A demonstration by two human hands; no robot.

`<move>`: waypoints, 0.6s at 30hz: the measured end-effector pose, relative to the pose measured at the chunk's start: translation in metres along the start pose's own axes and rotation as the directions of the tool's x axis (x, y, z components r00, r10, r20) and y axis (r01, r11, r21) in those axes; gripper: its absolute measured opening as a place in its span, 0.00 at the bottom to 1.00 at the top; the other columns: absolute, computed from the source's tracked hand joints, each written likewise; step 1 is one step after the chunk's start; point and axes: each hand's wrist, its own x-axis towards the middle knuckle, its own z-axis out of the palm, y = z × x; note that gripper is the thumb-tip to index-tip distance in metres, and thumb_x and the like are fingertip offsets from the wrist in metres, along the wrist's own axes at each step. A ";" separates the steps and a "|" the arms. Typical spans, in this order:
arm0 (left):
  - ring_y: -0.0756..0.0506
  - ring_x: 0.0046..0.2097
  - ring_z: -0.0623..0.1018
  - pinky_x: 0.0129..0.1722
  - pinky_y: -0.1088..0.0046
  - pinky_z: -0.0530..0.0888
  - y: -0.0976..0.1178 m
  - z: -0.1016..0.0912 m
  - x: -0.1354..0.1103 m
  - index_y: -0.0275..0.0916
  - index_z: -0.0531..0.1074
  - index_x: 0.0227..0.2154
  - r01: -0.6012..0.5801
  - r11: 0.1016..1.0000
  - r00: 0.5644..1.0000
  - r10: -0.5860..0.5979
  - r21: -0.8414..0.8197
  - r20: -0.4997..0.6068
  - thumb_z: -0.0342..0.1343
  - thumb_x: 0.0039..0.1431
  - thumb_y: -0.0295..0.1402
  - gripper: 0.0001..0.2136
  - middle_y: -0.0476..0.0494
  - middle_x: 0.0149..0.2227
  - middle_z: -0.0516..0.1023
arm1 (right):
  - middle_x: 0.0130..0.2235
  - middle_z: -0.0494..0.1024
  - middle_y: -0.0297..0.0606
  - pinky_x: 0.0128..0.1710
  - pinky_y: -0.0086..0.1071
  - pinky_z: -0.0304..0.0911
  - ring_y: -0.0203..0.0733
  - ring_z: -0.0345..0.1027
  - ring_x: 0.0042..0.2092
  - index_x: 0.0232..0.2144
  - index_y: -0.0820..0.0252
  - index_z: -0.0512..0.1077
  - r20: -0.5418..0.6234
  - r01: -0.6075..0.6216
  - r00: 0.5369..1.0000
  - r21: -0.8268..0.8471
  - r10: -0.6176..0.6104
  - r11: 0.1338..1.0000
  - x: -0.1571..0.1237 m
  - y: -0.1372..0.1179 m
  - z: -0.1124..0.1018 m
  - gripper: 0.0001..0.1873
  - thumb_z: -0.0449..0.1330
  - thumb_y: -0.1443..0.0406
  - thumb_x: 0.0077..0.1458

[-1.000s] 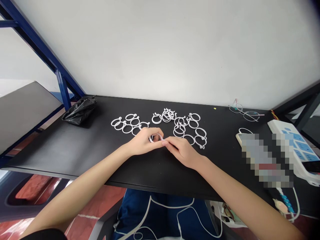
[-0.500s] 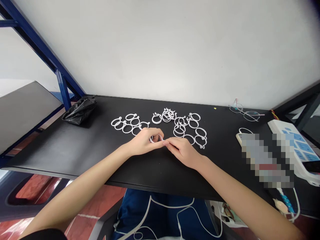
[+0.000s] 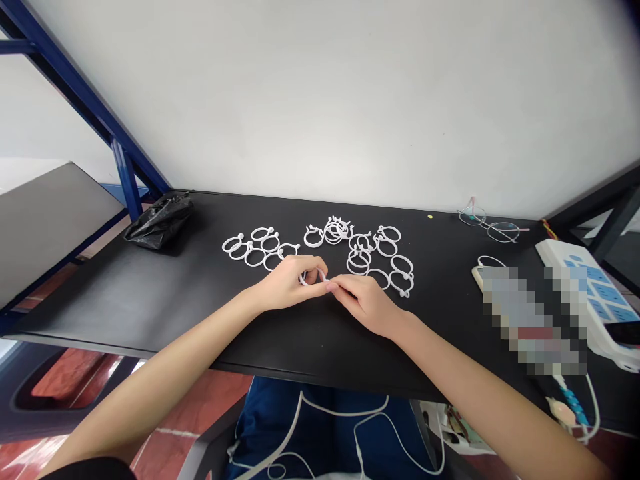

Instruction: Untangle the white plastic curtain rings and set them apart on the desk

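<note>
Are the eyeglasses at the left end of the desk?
No, the eyeglasses lie at the far right of the black desk, beyond the white plastic rings.

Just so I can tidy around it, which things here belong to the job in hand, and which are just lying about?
Job in hand: the white plastic curtain ring between the left hand and right hand; the loose curtain rings.
Lying about: black plastic bag, eyeglasses, power strip.

Left hand (image 3: 293, 283) and right hand (image 3: 363, 303) pinch a white plastic ring (image 3: 305, 281).
</note>
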 end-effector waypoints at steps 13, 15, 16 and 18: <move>0.48 0.31 0.71 0.36 0.70 0.66 -0.009 0.000 0.003 0.36 0.72 0.33 -0.164 0.918 0.978 0.199 0.362 -0.062 0.54 0.61 0.46 0.16 0.47 0.26 0.72 | 0.28 0.73 0.36 0.35 0.35 0.64 0.41 0.66 0.33 0.30 0.57 0.69 -0.197 0.038 0.979 -0.111 -0.059 0.993 0.002 0.005 0.005 0.08 0.55 0.66 0.62; 0.47 0.32 0.71 0.36 0.70 0.66 -0.012 0.000 0.004 0.36 0.72 0.34 -0.153 0.901 0.983 0.182 0.406 -0.034 0.53 0.62 0.47 0.17 0.46 0.28 0.73 | 0.35 0.77 0.39 0.44 0.41 0.65 0.45 0.69 0.40 0.31 0.56 0.70 -0.282 0.014 0.957 -0.181 -0.066 0.983 0.003 0.008 0.005 0.06 0.56 0.68 0.61; 0.47 0.32 0.71 0.36 0.70 0.66 -0.014 0.000 0.004 0.36 0.72 0.34 -0.149 0.898 0.985 0.171 0.414 -0.016 0.54 0.61 0.48 0.18 0.46 0.28 0.73 | 0.40 0.78 0.41 0.49 0.46 0.64 0.48 0.69 0.45 0.33 0.56 0.71 -0.319 -0.011 0.946 -0.220 -0.061 0.975 0.003 0.010 0.005 0.05 0.56 0.68 0.60; 0.47 0.32 0.71 0.36 0.70 0.66 -0.017 0.001 0.005 0.36 0.72 0.34 -0.151 0.898 0.988 0.155 0.414 0.024 0.55 0.59 0.50 0.19 0.46 0.28 0.73 | 0.49 0.76 0.44 0.57 0.54 0.56 0.53 0.65 0.55 0.36 0.56 0.72 -0.353 -0.083 0.935 -0.290 -0.026 0.953 0.002 0.015 0.005 0.04 0.58 0.68 0.59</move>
